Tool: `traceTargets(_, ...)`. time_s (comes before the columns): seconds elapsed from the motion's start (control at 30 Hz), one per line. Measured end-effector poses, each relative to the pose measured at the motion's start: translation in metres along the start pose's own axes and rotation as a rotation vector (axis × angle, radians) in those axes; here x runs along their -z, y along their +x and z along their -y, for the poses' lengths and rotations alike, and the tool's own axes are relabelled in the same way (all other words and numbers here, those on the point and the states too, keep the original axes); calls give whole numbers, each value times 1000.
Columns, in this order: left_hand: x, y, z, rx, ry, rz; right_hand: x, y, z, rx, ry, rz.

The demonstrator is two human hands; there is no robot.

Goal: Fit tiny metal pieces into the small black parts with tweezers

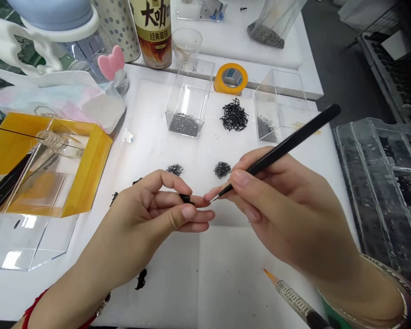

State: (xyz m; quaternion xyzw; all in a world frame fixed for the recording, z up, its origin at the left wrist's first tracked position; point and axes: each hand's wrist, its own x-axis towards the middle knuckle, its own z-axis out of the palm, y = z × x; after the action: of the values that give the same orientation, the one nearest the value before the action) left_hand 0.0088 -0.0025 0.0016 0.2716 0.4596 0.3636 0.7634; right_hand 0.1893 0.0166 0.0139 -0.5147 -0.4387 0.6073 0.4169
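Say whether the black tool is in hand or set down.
In hand: the right hand grips the black tool between thumb and fingers, handle slanting up.

Obstacle near right hand (287, 210): pointed tool (292, 297)

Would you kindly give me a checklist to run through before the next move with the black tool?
1. Left hand holds the black piece: ok.
2. Right hand grips the black tool: ok.
3. Tool's tip touches the piece: not ok, a gap shows.
4. Tip carries a bit: cannot tell, too small.
5. Two small heaps kept separate: ok.
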Motion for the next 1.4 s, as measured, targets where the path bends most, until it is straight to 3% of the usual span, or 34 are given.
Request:
traceTargets(0.37, -6, 1, 3, -27, 48, -42, -12, -2, -2, 61, 82, 25)
traceTargets(0.87, -3, -1, 3, -25, -25, 14, -12, -1, -4, 122, 118, 57)
traceTargets(1.07, 0, -1, 3, -104, 63, -124, -1, 9, -4, 272, -49, -54)
traceTargets(1.23, 0, 2, 3, -192, 95, -237, 5, 18, -5, 246, -128, -89)
traceTargets(1.4, 0, 0, 0, -311, 47, -374, 13, 26, -3, 273, -460, -146)
